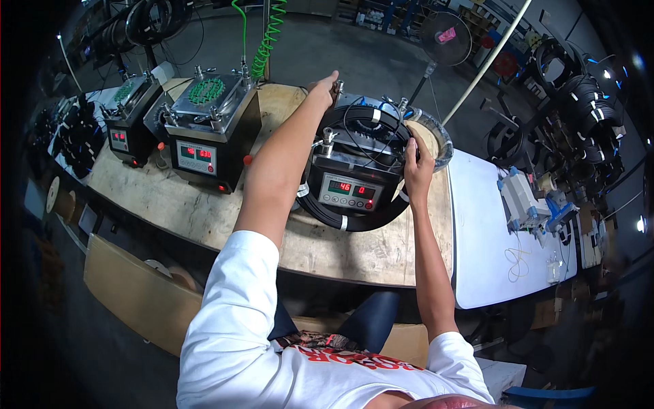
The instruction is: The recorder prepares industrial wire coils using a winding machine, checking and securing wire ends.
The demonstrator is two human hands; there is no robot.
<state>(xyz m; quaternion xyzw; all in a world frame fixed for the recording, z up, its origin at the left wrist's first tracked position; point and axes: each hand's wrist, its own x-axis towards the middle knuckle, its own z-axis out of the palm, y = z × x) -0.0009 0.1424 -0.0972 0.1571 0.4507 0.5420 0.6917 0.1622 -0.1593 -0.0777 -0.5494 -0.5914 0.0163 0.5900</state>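
Note:
A coil of black cable point(354, 223), bound with white ties, hangs around the front of a box-shaped machine with a lit red and green display point(351, 193). On the coil's right side, my right hand point(418, 165) is closed, its thumb toward me. My left arm reaches past the machine's left side. There my left hand point(323, 90) is closed at a metal clamp knob point(339, 87) on the far left corner, some of its fingers hidden. Another metal knob point(328, 140) stands at the near left corner. Thin black wire point(349, 119) loops over the machine's top.
Two similar machines point(197, 155) point(121, 136) stand left on the wooden table point(354, 259). Behind them hangs a green coiled hose point(264, 51). At right, a white table point(477, 259) bears a grey and blue device point(524, 198). A fan point(445, 37) stands beyond.

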